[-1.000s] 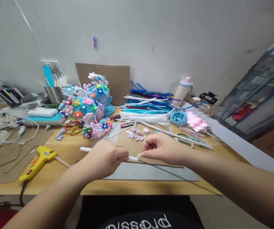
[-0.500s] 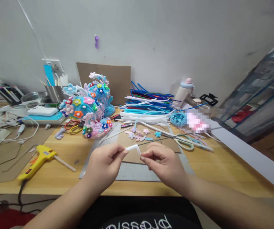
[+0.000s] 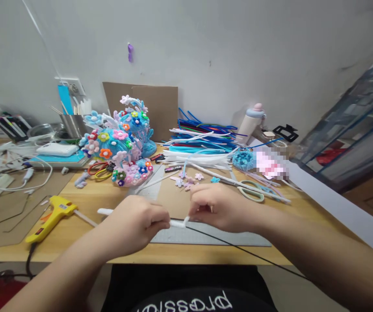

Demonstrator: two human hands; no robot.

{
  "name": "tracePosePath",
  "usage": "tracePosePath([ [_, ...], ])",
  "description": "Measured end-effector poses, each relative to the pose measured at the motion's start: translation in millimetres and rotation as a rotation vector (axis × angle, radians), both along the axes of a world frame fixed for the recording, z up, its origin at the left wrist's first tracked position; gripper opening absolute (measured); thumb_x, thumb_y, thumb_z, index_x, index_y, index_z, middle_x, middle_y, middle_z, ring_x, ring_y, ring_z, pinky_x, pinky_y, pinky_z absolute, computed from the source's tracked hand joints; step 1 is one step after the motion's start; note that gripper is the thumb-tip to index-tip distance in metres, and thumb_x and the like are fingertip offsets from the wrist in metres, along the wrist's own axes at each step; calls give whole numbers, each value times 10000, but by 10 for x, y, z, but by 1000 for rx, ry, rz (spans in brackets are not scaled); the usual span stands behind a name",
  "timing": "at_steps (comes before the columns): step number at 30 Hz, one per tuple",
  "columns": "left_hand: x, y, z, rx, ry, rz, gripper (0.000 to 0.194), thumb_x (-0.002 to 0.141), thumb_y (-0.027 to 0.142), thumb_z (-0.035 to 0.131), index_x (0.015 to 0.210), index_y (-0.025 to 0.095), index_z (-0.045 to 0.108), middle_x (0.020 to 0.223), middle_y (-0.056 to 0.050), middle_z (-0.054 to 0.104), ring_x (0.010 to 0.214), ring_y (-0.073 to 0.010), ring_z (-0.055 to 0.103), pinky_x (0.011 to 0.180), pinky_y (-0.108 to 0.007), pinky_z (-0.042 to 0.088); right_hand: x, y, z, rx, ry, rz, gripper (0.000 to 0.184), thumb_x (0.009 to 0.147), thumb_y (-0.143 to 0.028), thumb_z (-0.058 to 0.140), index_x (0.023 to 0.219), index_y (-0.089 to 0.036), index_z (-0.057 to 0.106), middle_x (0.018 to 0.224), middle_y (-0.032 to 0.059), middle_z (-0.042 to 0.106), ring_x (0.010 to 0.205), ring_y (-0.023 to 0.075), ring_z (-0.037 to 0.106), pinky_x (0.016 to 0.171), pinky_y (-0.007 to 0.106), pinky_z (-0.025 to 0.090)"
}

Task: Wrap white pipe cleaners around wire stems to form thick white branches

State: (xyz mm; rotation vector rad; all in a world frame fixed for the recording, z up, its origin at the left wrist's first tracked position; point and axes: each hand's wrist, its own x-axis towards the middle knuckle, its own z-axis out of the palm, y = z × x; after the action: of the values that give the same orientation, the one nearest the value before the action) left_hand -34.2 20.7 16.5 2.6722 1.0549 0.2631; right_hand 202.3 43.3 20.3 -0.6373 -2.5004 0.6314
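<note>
My left hand [image 3: 134,223] is closed around a white pipe cleaner [image 3: 177,223], whose far end sticks out to the left of my fist. My right hand [image 3: 217,207] pinches the pipe cleaner's other end together with a thin dark wire [image 3: 238,250] that trails off to the lower right. Both hands hover just above a grey cutting mat [image 3: 205,236] near the desk's front edge.
A yellow glue gun [image 3: 51,212] lies at the left. Behind the hands stand a blue pipe-cleaner flower piece [image 3: 121,145], a pile of loose pipe cleaners [image 3: 202,145], small flower cutouts [image 3: 188,181], scissors [image 3: 249,190] and a bottle [image 3: 249,121]. Cables, boxes and a metal cup crowd the far left.
The pipe cleaner has turned level again with its long end swung back out to the left; both hands dropped toward the mat and the wire now runs down to the right.
</note>
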Motion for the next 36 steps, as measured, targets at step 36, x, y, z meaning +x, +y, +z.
tracePosePath([
  [36,15,-31,23,52,5,-17,182,856,166,500,771,225,650,658,30,658,590,-110,576,544,-233,324,0,-30,83,-111,-168,-31,59,767,-109,631,765,-164,651,686,-28,567,622,84,483,552,204,341],
])
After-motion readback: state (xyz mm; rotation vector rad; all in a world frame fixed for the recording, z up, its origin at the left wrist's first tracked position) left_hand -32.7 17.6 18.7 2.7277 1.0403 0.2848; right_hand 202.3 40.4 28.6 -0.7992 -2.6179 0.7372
